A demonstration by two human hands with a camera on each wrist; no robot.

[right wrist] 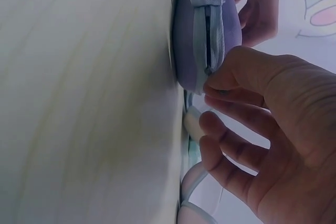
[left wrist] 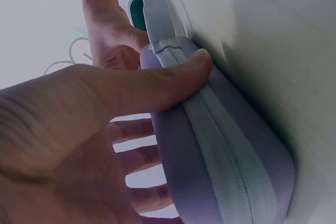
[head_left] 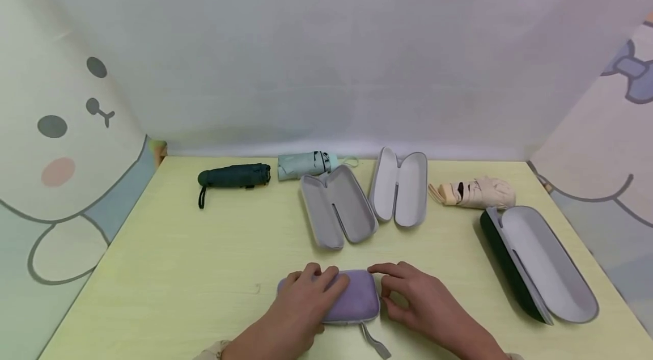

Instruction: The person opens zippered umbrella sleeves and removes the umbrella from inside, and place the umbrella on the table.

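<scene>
A purple zippered case [head_left: 361,296] lies on the table close to me, with a grey fabric loop [head_left: 376,343] at its front edge. My left hand [head_left: 291,317] grips it from the left, fingers spread over the top and the thumb on the front side, across the zipper [left wrist: 228,150]. At the right corner my right hand [head_left: 425,300] pinches the zipper pull between thumb and index finger; the pull itself is mostly hidden. In the right wrist view a short stretch of the zipper [right wrist: 208,40] is parted between the fabric loop and my fingertips.
Two open grey-lined cases [head_left: 352,201] [head_left: 410,190] lie behind my hands. A dark green open case [head_left: 548,263] is at the right. Folded umbrellas lie along the back: dark green [head_left: 234,176], light blue [head_left: 301,165] and beige [head_left: 484,193].
</scene>
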